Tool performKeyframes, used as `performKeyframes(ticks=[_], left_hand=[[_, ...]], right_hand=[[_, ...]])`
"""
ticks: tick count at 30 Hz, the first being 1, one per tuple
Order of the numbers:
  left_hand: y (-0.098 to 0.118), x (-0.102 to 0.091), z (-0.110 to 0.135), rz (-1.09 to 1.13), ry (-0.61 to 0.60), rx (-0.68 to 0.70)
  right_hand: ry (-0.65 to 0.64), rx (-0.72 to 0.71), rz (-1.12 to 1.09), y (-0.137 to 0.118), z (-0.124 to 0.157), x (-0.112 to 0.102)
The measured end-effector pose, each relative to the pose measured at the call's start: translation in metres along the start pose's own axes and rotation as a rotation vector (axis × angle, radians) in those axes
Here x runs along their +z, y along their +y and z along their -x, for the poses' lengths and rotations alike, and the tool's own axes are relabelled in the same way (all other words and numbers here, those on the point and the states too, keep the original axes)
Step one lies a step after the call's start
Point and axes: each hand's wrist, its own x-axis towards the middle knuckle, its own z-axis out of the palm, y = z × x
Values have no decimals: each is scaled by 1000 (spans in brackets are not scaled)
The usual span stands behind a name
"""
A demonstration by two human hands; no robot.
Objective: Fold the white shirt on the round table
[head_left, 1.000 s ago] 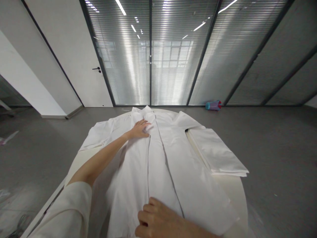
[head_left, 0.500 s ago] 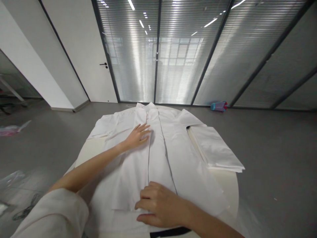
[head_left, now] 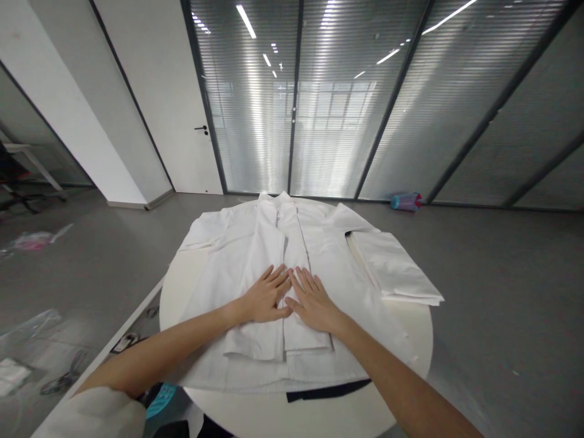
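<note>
A white shirt (head_left: 347, 322) lies spread on a round cream table, its collar at the far edge and its front panels overlapping down the middle. My left hand (head_left: 267, 295) rests flat on the left front panel, fingers spread. Beside it, my right hand (head_left: 314, 301) presses flat near the front opening, fingertips close to those of my left hand. Neither hand grips the cloth. A folded stack of white cloth (head_left: 395, 267) lies at the table's right edge, partly against the shirt. A black strip (head_left: 326, 392) shows below the shirt's hem.
The round table (head_left: 241, 409) has bare edge at front and left. On the floor lie a blue and pink basket (head_left: 406, 202) by the glass wall, plastic bags (head_left: 36, 328) and a cable (head_left: 64, 380) at left. A blue basket (head_left: 160, 398) is below the table.
My left hand has slid down the shirt toward me. My right hand has moved up from near the hem to lie beside it, its fingers now stretched out. The view has shifted slightly.
</note>
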Motion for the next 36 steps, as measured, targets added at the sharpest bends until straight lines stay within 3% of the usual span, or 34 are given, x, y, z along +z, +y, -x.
performKeyframes(ticks=[3,6,8,12,16,20,25,30,33,36], left_hand=[[4,-3,1,-7,58,3],[3,-19,15,-2,121,32],[-1,-37,36,17,121,68],[-10,-72,91,-4,-18,103],[-7,-80,124,66,-193,92],[-3,-67,124,149,-168,82],[-4,-55,125,99,-80,99],[18,-74,138,142,-38,172],[37,-91,140,286,-96,170],[40,-98,132,465,-168,78]], right_hand=[[-32,24,39,-1,-3,6],[-5,-20,-6,1,6,-12],[41,-129,-21,7,20,-28],[144,-336,59,27,60,-39],[235,-431,99,39,85,-24],[249,-456,118,41,86,-18],[280,-508,88,38,83,-29],[306,-566,-90,27,95,-42],[226,-553,-254,17,104,-48],[119,-455,-408,14,100,-51]])
